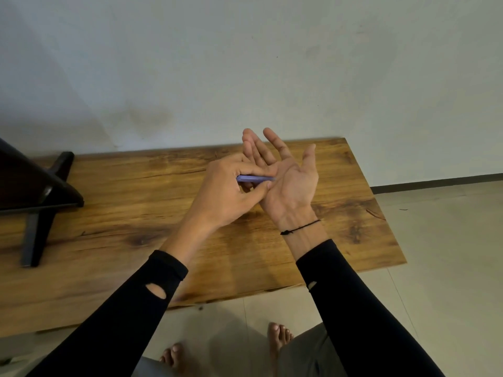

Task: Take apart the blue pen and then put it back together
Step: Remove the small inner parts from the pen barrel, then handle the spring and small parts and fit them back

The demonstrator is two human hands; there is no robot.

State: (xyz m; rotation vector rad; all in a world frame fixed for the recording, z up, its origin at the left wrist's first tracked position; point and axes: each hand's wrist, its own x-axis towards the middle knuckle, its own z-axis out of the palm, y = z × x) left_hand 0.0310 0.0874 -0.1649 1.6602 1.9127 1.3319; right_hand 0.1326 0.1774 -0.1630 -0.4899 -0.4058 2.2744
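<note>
Head view: left hand [226,191] pinched the blue pen [254,178], its tip against the right hand [288,180], palm up, fingers spread, above the wooden table [340,213] toward 1 o'clock. Step unclear, likely seating or tapping a part; next needs firm axial push.

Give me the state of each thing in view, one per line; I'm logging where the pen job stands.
blue pen: held level above the table, one end against the right palm; whether assembled cannot be told.
left hand: closed on the pen.
right hand: open, palm up, fingers spread.
wooden table: no loose pen parts visible on it.
dark stand: resting on the table's left side.
</note>
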